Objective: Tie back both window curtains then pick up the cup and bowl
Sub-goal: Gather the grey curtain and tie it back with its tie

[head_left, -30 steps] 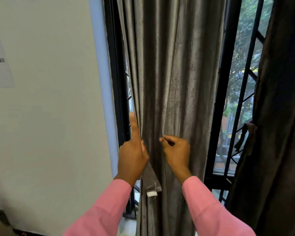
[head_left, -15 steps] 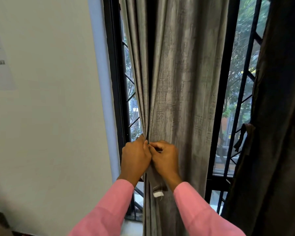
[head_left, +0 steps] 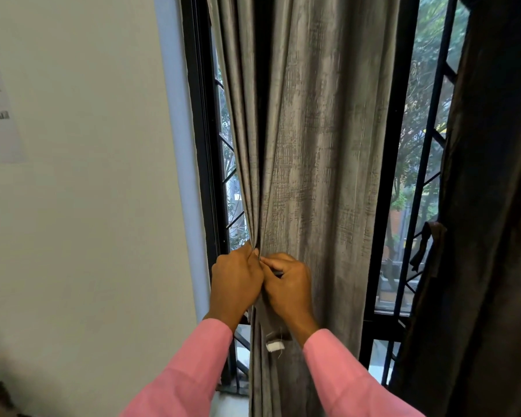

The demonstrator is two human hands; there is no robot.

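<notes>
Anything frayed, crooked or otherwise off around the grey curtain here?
Only a small thing: the fabric strip hanging below the left hand and right hand ends in a white tag with loose threads, so it looks frayed. The grey curtain itself hangs in even folds, gathered where both pinch it.

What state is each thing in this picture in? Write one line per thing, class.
Grey textured fabric curtain: bunched at hand height, held by both hands.
Grey fabric strip with white tag: end hangs loose below the hands.
Left hand: grips the gathered curtain folds.
Right hand: fingers curled, pinching curtain fabric beside the left hand.
Dark brown curtain: drawn to the right side, dark band at its edge.
</notes>
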